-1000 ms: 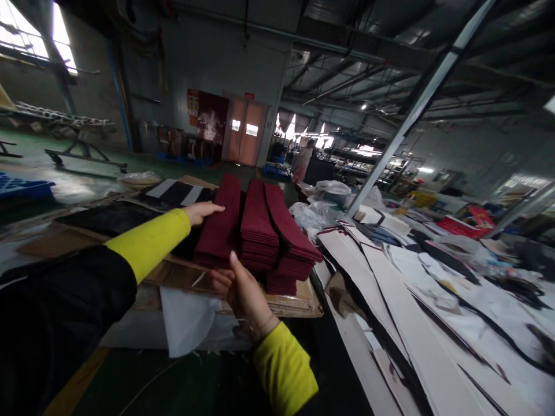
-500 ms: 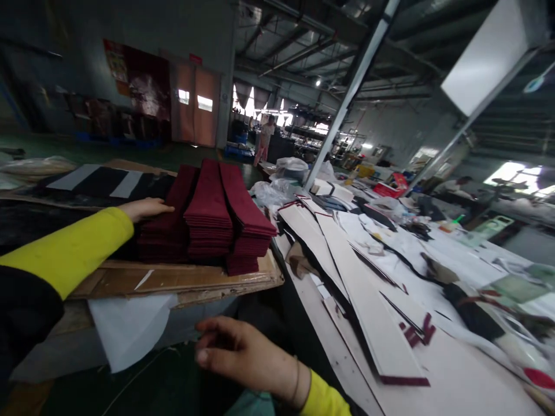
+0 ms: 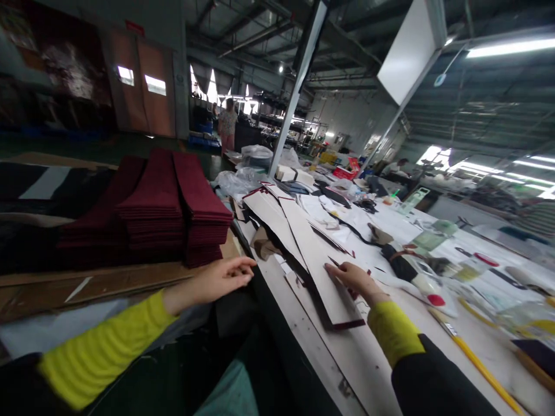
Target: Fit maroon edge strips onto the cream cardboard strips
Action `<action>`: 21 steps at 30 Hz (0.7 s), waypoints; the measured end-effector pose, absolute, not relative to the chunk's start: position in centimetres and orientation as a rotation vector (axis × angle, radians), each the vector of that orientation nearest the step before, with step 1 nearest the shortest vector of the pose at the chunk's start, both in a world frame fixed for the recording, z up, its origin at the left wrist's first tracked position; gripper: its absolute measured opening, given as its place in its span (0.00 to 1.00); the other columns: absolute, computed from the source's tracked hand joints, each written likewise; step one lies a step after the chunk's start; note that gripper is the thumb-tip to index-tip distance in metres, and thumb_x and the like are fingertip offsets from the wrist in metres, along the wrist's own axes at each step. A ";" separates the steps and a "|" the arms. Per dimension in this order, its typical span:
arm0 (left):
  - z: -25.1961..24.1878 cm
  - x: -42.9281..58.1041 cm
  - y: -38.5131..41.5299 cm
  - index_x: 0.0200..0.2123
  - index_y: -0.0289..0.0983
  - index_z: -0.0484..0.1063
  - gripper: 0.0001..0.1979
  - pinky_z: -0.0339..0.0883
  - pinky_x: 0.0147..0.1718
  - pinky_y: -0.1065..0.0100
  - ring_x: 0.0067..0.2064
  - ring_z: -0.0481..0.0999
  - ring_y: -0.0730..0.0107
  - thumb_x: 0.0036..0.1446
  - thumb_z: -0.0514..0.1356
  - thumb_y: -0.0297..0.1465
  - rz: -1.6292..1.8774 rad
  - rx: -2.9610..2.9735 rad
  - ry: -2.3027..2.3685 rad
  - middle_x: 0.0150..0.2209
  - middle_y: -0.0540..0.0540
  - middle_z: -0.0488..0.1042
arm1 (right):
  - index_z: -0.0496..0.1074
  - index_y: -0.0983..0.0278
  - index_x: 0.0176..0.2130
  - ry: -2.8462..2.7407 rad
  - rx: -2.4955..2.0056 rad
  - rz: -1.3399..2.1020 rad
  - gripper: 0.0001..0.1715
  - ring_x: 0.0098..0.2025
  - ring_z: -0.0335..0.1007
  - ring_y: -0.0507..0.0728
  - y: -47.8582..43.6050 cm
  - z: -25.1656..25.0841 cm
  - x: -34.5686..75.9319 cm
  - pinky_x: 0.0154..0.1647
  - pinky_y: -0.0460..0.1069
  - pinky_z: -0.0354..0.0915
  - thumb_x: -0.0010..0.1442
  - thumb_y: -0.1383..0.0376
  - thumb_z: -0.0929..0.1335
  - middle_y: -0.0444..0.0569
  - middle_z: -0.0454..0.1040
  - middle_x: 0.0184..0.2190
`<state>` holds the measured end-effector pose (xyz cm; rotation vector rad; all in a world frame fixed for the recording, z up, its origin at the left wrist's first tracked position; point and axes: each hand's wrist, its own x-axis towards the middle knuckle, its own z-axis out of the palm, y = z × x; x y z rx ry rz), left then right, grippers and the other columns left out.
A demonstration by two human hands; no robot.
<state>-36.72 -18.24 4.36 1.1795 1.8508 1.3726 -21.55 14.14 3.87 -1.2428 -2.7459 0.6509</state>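
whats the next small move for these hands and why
Probably bring the left hand across to steady the near end of the long white strip. The right hand has its fingers at that strip's edge, though a firm grip can't be made out, while the left hand looks empty and seems free to help.

Left hand [image 3: 219,282]: half past seven, fingers loosely extended.
Right hand [image 3: 353,280]: four o'clock, fingertips at the edge of a long off-white strip [image 3: 315,254] with maroon end trim.
Stacks of burgundy fabric strips [image 3: 151,205]: nine o'clock, on flat brown cardboard [image 3: 139,282].
Yellow-handled brush [image 3: 479,365]: four o'clock, farther out.
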 end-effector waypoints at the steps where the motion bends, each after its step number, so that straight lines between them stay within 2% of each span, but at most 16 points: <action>1: 3.0 -36.6 -15.8 0.45 0.35 0.66 0.19 0.66 0.29 0.75 0.33 0.71 0.74 0.48 0.57 0.31 1.367 1.115 1.791 0.36 0.47 0.71 | 0.68 0.67 0.26 -2.741 -1.238 0.644 0.26 0.18 0.64 0.54 14.4 3.3 -21.6 0.20 0.48 0.60 0.48 0.46 0.64 0.46 0.66 0.15; 5: -0.7 -36.6 -7.4 0.48 0.33 0.62 0.22 0.62 0.21 0.78 0.25 0.69 0.78 0.48 0.57 0.26 1.423 0.834 1.773 0.29 0.49 0.69 | 0.69 0.66 0.28 -2.704 -1.117 0.614 0.19 0.23 0.65 0.52 14.6 1.8 -22.8 0.24 0.46 0.60 0.48 0.51 0.65 0.44 0.69 0.20; 8: -1.6 -36.3 -3.1 0.51 0.31 0.58 0.22 0.60 0.17 0.78 0.20 0.67 0.79 0.52 0.55 0.28 1.474 0.741 1.796 0.26 0.49 0.68 | 0.69 0.67 0.32 -2.659 -1.032 0.579 0.16 0.29 0.67 0.53 15.1 1.8 -24.1 0.30 0.46 0.61 0.52 0.56 0.64 0.46 0.71 0.25; 13: -2.4 -36.0 0.7 0.51 0.31 0.54 0.22 0.61 0.16 0.76 0.19 0.68 0.77 0.56 0.53 0.34 1.636 0.619 1.784 0.29 0.46 0.70 | 0.66 0.67 0.44 -2.647 -0.863 0.548 0.15 0.37 0.68 0.53 16.2 2.6 -27.3 0.40 0.50 0.64 0.59 0.61 0.61 0.48 0.71 0.37; 16: -3.1 -36.1 1.2 0.47 0.34 0.57 0.20 0.66 0.21 0.73 0.22 0.71 0.74 0.56 0.52 0.39 1.743 0.608 1.764 0.31 0.45 0.72 | 0.66 0.66 0.44 -2.729 -0.711 0.545 0.17 0.40 0.68 0.54 16.3 2.8 -29.9 0.40 0.54 0.65 0.59 0.59 0.62 0.48 0.69 0.41; 18: -3.5 -36.3 1.3 0.44 0.35 0.60 0.18 0.69 0.30 0.69 0.30 0.74 0.70 0.55 0.53 0.41 1.811 0.624 1.754 0.35 0.44 0.73 | 0.67 0.66 0.43 -2.793 -0.630 0.514 0.16 0.41 0.67 0.55 16.5 3.0 -31.5 0.42 0.55 0.65 0.59 0.58 0.63 0.48 0.70 0.41; 21: -4.1 -36.7 1.3 0.44 0.37 0.63 0.18 0.65 0.44 0.67 0.44 0.72 0.65 0.51 0.58 0.39 1.888 0.640 1.735 0.43 0.43 0.72 | 0.68 0.65 0.43 -2.826 -0.630 0.395 0.15 0.45 0.65 0.54 17.6 3.5 -32.9 0.48 0.52 0.60 0.61 0.61 0.60 0.49 0.69 0.43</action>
